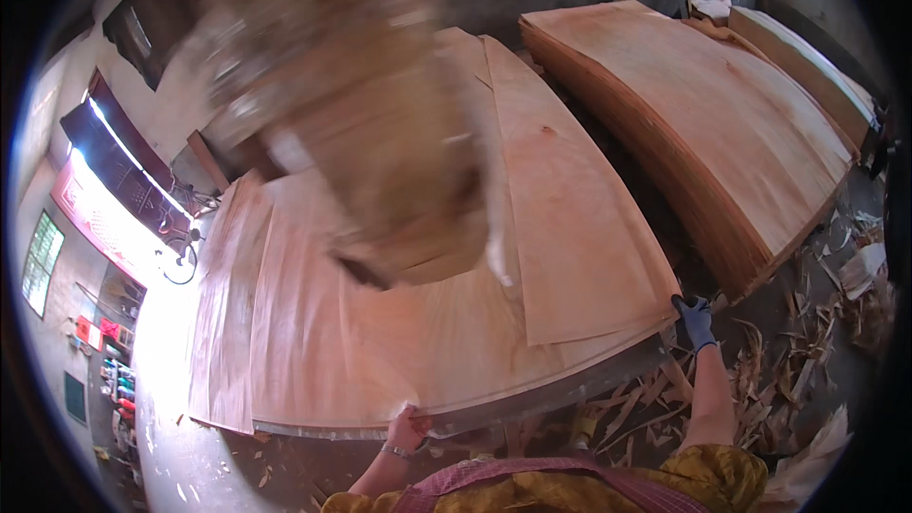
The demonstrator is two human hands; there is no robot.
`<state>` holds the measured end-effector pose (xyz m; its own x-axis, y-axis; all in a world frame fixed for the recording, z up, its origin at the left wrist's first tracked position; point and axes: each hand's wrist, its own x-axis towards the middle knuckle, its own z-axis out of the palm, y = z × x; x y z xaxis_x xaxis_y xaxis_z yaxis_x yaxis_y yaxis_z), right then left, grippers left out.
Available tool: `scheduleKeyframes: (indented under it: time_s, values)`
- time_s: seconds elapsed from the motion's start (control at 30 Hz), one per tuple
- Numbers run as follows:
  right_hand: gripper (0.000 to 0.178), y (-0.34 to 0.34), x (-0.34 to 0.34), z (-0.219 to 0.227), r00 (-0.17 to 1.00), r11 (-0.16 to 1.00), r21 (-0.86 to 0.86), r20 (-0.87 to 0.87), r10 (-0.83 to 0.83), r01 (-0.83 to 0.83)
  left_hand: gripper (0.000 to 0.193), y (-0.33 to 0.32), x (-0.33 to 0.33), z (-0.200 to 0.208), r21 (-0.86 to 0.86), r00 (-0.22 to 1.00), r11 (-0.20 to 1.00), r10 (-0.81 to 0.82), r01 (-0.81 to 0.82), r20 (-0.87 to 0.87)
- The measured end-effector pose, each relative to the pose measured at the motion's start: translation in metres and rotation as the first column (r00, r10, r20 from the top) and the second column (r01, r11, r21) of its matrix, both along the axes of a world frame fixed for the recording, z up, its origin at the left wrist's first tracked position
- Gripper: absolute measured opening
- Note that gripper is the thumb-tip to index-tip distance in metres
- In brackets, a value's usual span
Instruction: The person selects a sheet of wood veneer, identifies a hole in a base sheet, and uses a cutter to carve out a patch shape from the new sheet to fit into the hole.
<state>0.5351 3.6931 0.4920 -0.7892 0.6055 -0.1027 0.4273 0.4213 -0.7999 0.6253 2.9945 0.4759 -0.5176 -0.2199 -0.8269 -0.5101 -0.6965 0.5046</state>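
Thin reddish wood veneer sheets (pixel 313 351) cover a wide low table before me, partly overlapping. My left hand (pixel 407 426), bare with a band at the wrist, is closed on the near edge of the veneer. A narrower veneer sheet (pixel 579 256) lies on top toward the right. At its near right corner my right hand (pixel 696 320), in a blue glove with dark fingertips, pinches the sheet. Something large, brown and smeared by motion (pixel 380 152) hangs across the upper middle and hides part of the sheets; its kind I cannot make out.
A tall veneer stack (pixel 703 123) stands at the far right, with a dark gap between it and the table. Torn veneer scraps (pixel 655 408) litter the floor at the lower right. Beyond the left side are a bright doorway (pixel 109 214) and a bicycle (pixel 179 252).
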Motion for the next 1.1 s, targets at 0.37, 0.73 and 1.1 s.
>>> scheduleKeyframes:
  time_s: [0.37, 0.73, 1.1]
  values:
    - [0.034, 0.110, -0.019, -0.062, 0.998, 0.898, -0.439, 0.063, -0.014, 0.041, 0.016, 0.132, -0.014, 0.005, -0.287, 0.987, 0.956, -0.009, 0.054, 0.157]
    - [0.034, 0.094, 0.007, -0.174, 0.993, 0.846, -0.532, 0.118, 0.028, 0.039, 0.022, 0.150, -0.021, 0.000, -0.450, 0.967, 0.891, 0.162, -0.057, 0.198]
    - [0.023, 0.016, 0.196, -0.215, 0.982, 0.937, -0.348, 0.175, 0.070, -0.005, 0.026, 0.122, -0.008, -0.009, -0.437, 0.969, 0.880, 0.239, -0.186, 0.068]
